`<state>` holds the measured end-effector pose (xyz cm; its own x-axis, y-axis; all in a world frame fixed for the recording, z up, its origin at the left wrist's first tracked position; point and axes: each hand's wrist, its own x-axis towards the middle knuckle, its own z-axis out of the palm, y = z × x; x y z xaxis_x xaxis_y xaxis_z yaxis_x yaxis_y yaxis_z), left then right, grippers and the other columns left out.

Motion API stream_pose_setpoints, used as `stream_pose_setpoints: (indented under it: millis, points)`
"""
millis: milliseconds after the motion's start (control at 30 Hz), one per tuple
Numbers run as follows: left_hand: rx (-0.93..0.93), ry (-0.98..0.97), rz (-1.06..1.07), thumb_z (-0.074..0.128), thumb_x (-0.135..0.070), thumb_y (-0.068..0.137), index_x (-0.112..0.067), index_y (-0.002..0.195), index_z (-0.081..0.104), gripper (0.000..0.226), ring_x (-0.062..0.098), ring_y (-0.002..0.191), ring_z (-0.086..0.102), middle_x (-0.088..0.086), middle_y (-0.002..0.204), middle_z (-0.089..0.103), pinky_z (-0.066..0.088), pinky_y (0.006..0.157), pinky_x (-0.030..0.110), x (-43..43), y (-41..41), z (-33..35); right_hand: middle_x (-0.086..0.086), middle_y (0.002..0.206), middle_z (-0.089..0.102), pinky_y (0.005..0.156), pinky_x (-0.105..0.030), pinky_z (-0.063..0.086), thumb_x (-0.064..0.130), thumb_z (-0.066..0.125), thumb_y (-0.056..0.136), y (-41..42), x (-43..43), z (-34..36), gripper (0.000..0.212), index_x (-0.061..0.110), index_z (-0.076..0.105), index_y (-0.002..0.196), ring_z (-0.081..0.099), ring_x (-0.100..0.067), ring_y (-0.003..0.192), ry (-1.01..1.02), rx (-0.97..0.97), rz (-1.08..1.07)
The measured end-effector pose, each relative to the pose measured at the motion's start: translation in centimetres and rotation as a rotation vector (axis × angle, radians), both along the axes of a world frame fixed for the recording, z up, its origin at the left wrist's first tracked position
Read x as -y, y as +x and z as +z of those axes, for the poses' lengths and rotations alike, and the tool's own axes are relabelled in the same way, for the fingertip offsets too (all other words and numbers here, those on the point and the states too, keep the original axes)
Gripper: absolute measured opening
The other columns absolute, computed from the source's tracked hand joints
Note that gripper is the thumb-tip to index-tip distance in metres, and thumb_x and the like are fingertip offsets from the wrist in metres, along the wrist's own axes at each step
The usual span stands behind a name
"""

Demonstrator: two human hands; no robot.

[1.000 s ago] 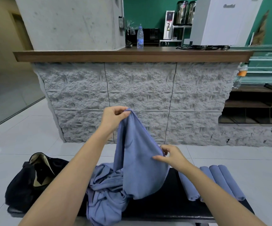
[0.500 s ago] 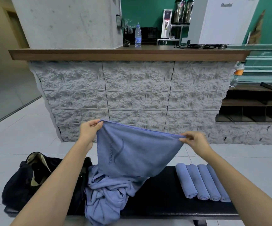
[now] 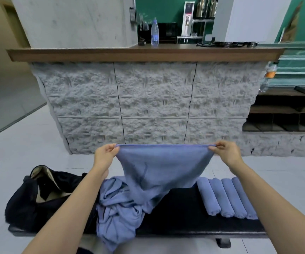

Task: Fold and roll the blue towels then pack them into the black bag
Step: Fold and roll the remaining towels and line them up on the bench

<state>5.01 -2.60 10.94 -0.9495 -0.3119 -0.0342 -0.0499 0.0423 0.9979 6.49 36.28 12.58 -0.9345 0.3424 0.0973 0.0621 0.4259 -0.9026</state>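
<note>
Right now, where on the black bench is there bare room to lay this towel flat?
The bare strip of black padded bench lies between the crumpled blue towel pile and four rolled blue towels. The left end is crowded by the open black bag.

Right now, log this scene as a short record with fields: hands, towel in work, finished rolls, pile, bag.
left hand: pinching the held towel's top left corner
right hand: pinching its top right corner
held towel: blue, top edge stretched taut, hanging down toward the bench
rolled towels: four, side by side on the right of the black bench
towel pile: crumpled, unfolded, at mid-bench, spilling over the front edge
black bag: on the left end, mouth open, no towel visible inside
</note>
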Motion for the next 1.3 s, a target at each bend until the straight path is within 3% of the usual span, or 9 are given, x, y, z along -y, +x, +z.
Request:
stream_pose_setpoints:
  millis: [133, 367, 533, 733, 800, 867, 1033, 1200, 1300]
  points:
    - [-0.038, 0.033, -0.084, 0.054, -0.003, 0.094, -0.008, 0.087, 0.062, 0.011, 0.016, 0.072, 0.055, 0.003, 0.08, 0.062, 0.045, 0.066, 0.025, 0.0, 0.1, 1.3, -0.008, 0.075, 0.062, 0.056, -0.017, 0.043, 0.002, 0.066, 0.085, 0.2, 0.2, 1.3, 0.003, 0.004, 0.064, 0.085, 0.056, -0.016, 0.069, -0.066, -0.034, 0.026]
    - [-0.031, -0.038, -0.255, 0.059, -0.002, 0.089, -0.01, 0.088, 0.067, 0.012, 0.007, 0.064, 0.062, -0.007, 0.068, 0.071, 0.052, 0.061, 0.02, 2.1, 0.0, 3.1, -0.002, 0.068, 0.061, 0.059, -0.01, 0.047, 0.002, 0.065, 0.085, 0.6, -0.8, 2.7, 0.012, 0.008, 0.063, 0.076, 0.058, -0.005, 0.06, -0.117, -0.035, 0.111]
    - [-0.01, 0.002, -0.345, 0.06, -0.007, 0.089, -0.004, 0.094, 0.068, 0.01, 0.013, 0.07, 0.062, 0.004, 0.078, 0.069, 0.053, 0.065, 0.021, 3.1, 0.6, 4.3, -0.005, 0.067, 0.06, 0.059, -0.012, 0.052, 0.004, 0.069, 0.083, 1.3, -1.0, 3.3, 0.018, 0.01, 0.056, 0.07, 0.056, -0.01, 0.06, -0.255, 0.003, 0.177]
    - [0.31, 0.235, -0.329, 0.071, -0.016, 0.074, -0.009, 0.089, 0.062, 0.019, 0.01, 0.048, 0.055, 0.0, 0.055, 0.058, 0.048, 0.048, 0.017, 3.6, 0.4, 3.6, -0.006, 0.074, 0.066, 0.062, -0.021, 0.056, 0.013, 0.064, 0.085, 1.5, -0.8, 3.6, 0.006, 0.008, 0.067, 0.084, 0.062, -0.013, 0.063, -0.629, 0.213, 0.31]
    - [0.343, 0.2, -0.123, 0.07, -0.007, 0.08, -0.007, 0.082, 0.062, 0.009, 0.01, 0.039, 0.054, 0.0, 0.046, 0.059, 0.045, 0.039, 0.015, 1.5, 0.4, 2.9, -0.007, 0.064, 0.064, 0.051, -0.021, 0.053, 0.006, 0.069, 0.082, 0.6, 0.9, 2.5, 0.006, 0.004, 0.066, 0.077, 0.059, -0.015, 0.053, -0.497, 0.195, 0.058]
    - [0.261, 0.173, -0.005, 0.071, -0.004, 0.079, -0.004, 0.08, 0.065, 0.006, 0.015, 0.052, 0.059, 0.004, 0.059, 0.064, 0.048, 0.042, 0.016, -1.9, 0.4, 2.7, -0.008, 0.058, 0.058, 0.052, -0.027, 0.052, 0.002, 0.07, 0.081, -0.2, 4.0, 1.6, 0.022, 0.01, 0.061, 0.063, 0.052, -0.019, 0.05, -0.284, 0.093, -0.146]
    - [0.018, 0.019, -0.052, 0.074, -0.006, 0.074, -0.017, 0.069, 0.073, 0.012, 0.014, 0.063, 0.059, -0.003, 0.064, 0.068, 0.053, 0.063, 0.027, -10.5, 1.7, 2.6, -0.003, 0.062, 0.067, 0.064, -0.038, 0.058, 0.008, 0.071, 0.078, 1.2, 13.0, 1.2, 0.019, 0.019, 0.064, 0.063, 0.065, -0.021, 0.058, -0.167, -0.097, 0.012]
    - [-0.145, -0.139, -0.098, 0.073, -0.014, 0.078, -0.023, 0.066, 0.074, 0.015, -0.005, 0.055, 0.06, -0.02, 0.053, 0.064, 0.049, 0.056, 0.018, -13.0, 3.4, 3.1, 0.01, 0.067, 0.066, 0.067, -0.029, 0.054, 0.017, 0.071, 0.081, 3.0, 15.2, 1.8, 0.016, 0.024, 0.063, 0.069, 0.065, -0.008, 0.067, -0.015, -0.203, 0.068]
    - [-0.17, -0.182, -0.061, 0.071, -0.015, 0.079, -0.013, 0.063, 0.073, 0.017, 0.008, 0.057, 0.059, -0.002, 0.057, 0.068, 0.047, 0.056, 0.028, -13.0, 3.6, 2.9, 0.008, 0.068, 0.067, 0.067, -0.032, 0.054, 0.019, 0.069, 0.082, 3.6, 15.2, 1.5, 0.011, 0.019, 0.065, 0.073, 0.064, -0.008, 0.067, -0.01, -0.205, 0.094]
